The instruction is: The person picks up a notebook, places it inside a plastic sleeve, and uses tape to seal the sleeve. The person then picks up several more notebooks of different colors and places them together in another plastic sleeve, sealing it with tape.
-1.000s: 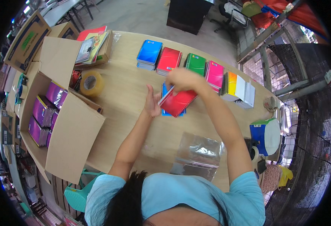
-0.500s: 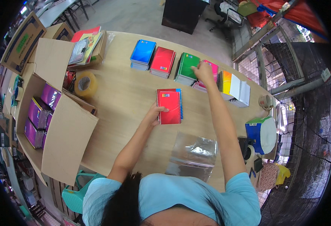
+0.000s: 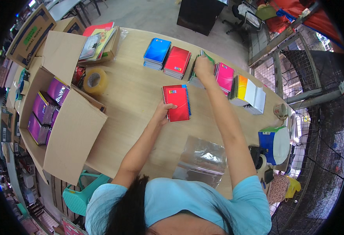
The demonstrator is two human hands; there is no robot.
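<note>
My left hand (image 3: 163, 111) rests flat-fingered on the lower left edge of a red spiral notebook (image 3: 177, 102) that lies on a blue one in the middle of the wooden table (image 3: 133, 102). My right hand (image 3: 203, 66) reaches to the far row of notebook stacks and grips a green notebook (image 3: 196, 71) on its stack, lifting its edge. That stack sits between a red stack (image 3: 176, 62) and a pink stack (image 3: 224, 76).
A blue stack (image 3: 156, 52) and a yellow and white stack (image 3: 247, 91) end the row. An open cardboard box (image 3: 58, 117) with purple notebooks stands at left, beside a tape roll (image 3: 95, 81). A clear plastic bag (image 3: 203, 161) lies near me. A blue and white jug (image 3: 274, 144) stands at right.
My right hand put the red notebook down on the blue one and moved to the far row, where it now grips the green notebook. My left hand stays on the red notebook.
</note>
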